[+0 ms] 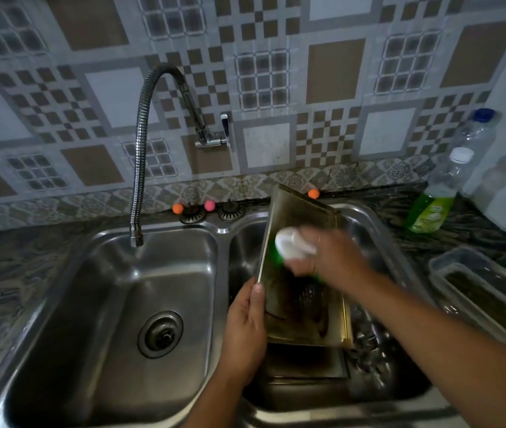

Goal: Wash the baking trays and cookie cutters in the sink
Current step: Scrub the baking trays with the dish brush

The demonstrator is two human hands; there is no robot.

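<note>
A stained rectangular baking tray [299,217] is tilted up over the right basin of the double steel sink [221,231]. My left hand [245,325] grips the tray's left edge near its lower corner. My right hand [329,257], blurred, presses a sudsy green and white sponge [288,244] against the tray's inner face. Another dark tray [304,366] lies flat in the right basin under the held one. Metal cookie cutters [369,350] show dimly at the basin's right side.
The left basin [122,304] holds only its drain. A flexible tap [140,143] hangs over it, with no water running. A green dish soap bottle [431,208] and a clear bottle [474,134] stand on the right counter, beside clear plastic containers [486,291].
</note>
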